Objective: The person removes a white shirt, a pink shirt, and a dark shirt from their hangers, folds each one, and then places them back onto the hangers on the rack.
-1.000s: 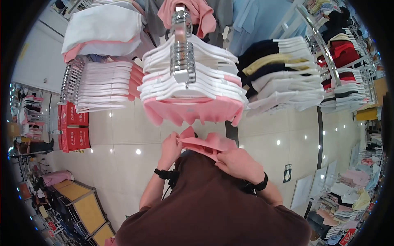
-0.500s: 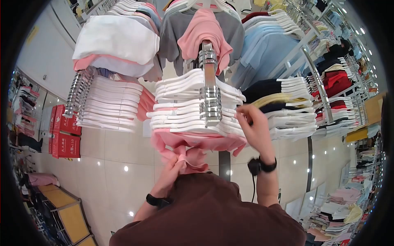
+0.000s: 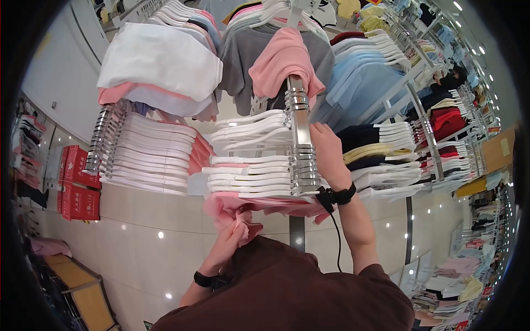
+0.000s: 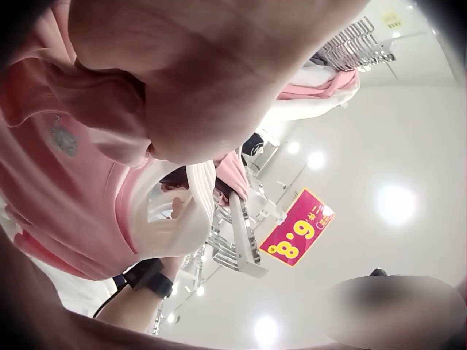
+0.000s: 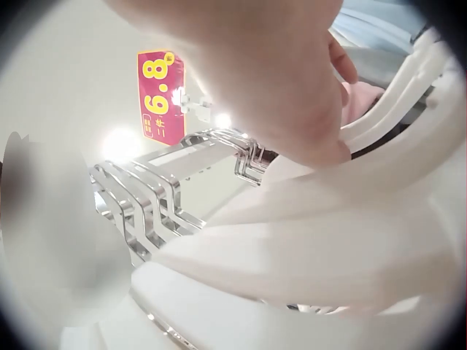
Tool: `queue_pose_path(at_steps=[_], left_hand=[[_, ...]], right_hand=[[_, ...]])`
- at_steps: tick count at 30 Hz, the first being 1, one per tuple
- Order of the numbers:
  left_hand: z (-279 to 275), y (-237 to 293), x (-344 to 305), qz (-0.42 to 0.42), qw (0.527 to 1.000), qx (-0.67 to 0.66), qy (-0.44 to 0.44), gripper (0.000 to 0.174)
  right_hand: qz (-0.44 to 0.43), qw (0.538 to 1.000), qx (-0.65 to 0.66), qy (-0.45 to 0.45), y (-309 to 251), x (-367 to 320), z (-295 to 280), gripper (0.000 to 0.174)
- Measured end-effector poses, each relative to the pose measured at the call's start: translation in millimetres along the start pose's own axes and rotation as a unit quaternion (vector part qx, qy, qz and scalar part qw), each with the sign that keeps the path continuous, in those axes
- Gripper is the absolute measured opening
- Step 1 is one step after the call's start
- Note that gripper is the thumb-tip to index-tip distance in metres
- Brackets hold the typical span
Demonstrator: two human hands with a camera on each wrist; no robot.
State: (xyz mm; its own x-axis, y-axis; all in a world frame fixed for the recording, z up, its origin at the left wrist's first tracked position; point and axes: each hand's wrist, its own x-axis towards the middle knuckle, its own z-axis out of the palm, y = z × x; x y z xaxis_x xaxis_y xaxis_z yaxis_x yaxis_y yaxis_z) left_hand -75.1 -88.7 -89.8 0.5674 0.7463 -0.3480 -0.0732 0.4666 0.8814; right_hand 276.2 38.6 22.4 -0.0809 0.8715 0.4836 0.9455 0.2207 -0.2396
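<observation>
Pink garment [image 3: 252, 230] is gripped by left hand [image 3: 227, 243]
White hangers [image 3: 254, 179] are flanked by right hand [image 3: 330, 154]; its grip cannot be told

Left hand [image 3: 225, 244]: covers part of pink cloth [image 3: 249, 227], cropped by left-wrist top edge | right hand [image 3: 329, 157]: cropped by right-wrist top edge, grip indeterminable | white hangers [image 5: 321, 240]: nearest blurred, cut off rightward | grey motif [image 4: 64, 137]: indistinct | red boxes [image 3: 79, 202]: smaller lettering illegible | brown shirt [image 3: 287, 292]: cut by head-view lower edge
</observation>
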Motion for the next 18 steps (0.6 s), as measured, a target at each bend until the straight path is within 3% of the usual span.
queue_pose_path(at_steps=[2, 4, 8, 10, 14, 16, 18], left_hand=[[10, 13, 1, 0.021, 0.999, -0.023, -0.012, 0.031], [28, 42, -4, -0.010, 0.999, -0.021, 0.042, 0.030], [29, 25, -1, 0.019, 0.995, -0.047, 0.084, 0.027], [28, 23, -4, 0.042, 0.996, 0.001, 0.075, 0.025], [23, -5, -12, 0.024, 0.994, 0.087, 0.058, 0.024], [34, -7, -17, 0.078, 0.988, 0.098, 0.085, 0.026], [44, -7, -25, 0.071, 0.988, 0.111, 0.085, 0.023]], right_hand=[[0.005, 1.000, 0.002, -0.007, 1, -3, -2, 0.024], [0.081, 0.992, 0.059, -0.070, 3, -6, -8, 0.019], [0.138, 0.977, 0.150, -0.070, 6, -11, -22, 0.017], [0.159, 0.975, 0.152, 0.006, 2, -18, -37, 0.018], [0.199, 0.970, 0.128, 0.058, 0, -52, -87, 0.026], [0.247, 0.953, 0.145, 0.095, 2, -85, -111, 0.026], [0.292, 0.944, 0.082, 0.131, 2, -119, -135, 0.026]])
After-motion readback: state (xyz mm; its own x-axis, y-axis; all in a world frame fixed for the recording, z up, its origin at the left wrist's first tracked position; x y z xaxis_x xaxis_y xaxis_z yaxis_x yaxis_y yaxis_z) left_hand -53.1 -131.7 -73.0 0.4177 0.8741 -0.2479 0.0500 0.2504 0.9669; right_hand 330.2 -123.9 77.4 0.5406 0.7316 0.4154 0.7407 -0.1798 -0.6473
